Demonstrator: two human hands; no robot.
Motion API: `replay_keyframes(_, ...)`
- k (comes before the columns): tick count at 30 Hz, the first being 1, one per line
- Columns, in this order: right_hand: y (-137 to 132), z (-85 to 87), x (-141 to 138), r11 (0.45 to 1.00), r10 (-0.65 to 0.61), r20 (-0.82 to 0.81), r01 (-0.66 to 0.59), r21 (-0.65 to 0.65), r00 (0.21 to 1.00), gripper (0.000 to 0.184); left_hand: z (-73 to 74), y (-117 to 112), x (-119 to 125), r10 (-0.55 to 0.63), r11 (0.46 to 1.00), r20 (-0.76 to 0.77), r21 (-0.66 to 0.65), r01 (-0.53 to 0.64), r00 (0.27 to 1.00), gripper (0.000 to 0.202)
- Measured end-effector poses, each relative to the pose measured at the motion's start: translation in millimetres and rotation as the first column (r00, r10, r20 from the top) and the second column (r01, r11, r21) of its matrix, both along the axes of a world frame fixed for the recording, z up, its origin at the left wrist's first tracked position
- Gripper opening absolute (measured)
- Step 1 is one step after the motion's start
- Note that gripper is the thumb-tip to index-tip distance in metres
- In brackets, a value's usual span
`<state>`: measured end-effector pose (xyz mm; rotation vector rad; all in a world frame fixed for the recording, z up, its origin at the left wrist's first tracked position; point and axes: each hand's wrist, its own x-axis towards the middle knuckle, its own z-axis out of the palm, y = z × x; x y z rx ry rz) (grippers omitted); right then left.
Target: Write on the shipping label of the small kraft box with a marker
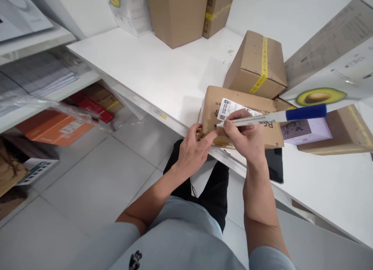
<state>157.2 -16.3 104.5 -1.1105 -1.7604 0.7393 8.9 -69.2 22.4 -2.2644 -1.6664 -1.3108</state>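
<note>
A flat brown cardboard parcel (233, 114) with a white shipping label (230, 107) lies at the near edge of the white table (163, 75). My left hand (194, 147) grips the parcel's near left corner, fingers curled against its side. My right hand (247, 136) is closed on a white marker with a blue cap (276, 116), its tip touching the parcel's top just below the label.
A taped brown box (256, 66) stands behind the parcel, larger cartons (177, 15) at the back. A white avocado-print box (329, 68), a lilac box (305, 130) and a dark tablet (275, 165) lie right. Shelves with stock (52, 107) are left.
</note>
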Motion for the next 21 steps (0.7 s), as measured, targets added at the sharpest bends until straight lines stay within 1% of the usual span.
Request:
replay_keyframes(2,0,-2.8,0,0.999,-0.032,-0.023,0.032,0.008,0.999,0.011,0.5,0,0,0.008,1.0,-0.013,0.003,-0.008,1.0,0.034)
replay_keyframes(7,1,-10.8,2,0.999,-0.029,-0.182,0.032,0.014,0.983,0.023,1.7,-1,-1,0.016,1.0,-0.027,-0.023,-0.017,0.999,0.031)
replay_keyframes(9,0,-11.5,3,0.998,-0.053,-0.224,0.057,0.015,0.973,0.026,1.9,-1,-1,0.015,1.0,-0.027,-0.025,-0.015,1.0,0.031)
replay_keyframes(12,-5,-8.8,7,0.993,-0.094,-0.311,0.111,0.038,0.946,0.021,1.5,-1,0,0.029,1.0,-0.036,-0.007,-0.029,0.999,0.032)
replay_keyframes(14,-13,-6.3,15,0.988,-0.101,-0.403,0.139,0.065,0.91,0.013,1.0,0,0,0.041,0.999,-0.04,0.006,-0.04,0.998,0.032)
replay_keyframes(16,-27,-5.4,29,0.978,-0.124,-0.497,0.191,0.086,0.859,0.009,0.2,1,0,0.044,0.999,-0.04,0.006,-0.044,0.998,0.031)
replay_keyframes(18,-45,-7.9,50,0.954,-0.193,-0.564,0.288,0.084,0.803,0.012,-0.7,2,0,0.041,0.999,-0.038,-0.006,-0.042,0.998,0.031)
replay_keyframes(19,-54,-10.6,62,0.933,-0.259,-0.573,0.355,0.06,0.777,0.015,-1.2,2,-1,0.04,0.999,-0.034,-0.013,-0.04,0.999,0.031)
replay_keyframes(20,-63,-14.2,76,0.906,-0.352,-0.544,0.424,0.006,0.762,0.018,-1.6,2,-1,0.037,0.999,-0.028,-0.018,-0.037,0.999,0.031)
replay_keyframes(21,-71,-18.4,90,0.876,-0.456,-0.456,0.476,-0.078,0.764,0.02,-2.0,2,-2,0.03,0.999,-0.021,-0.018,-0.03,0.999,0.031)
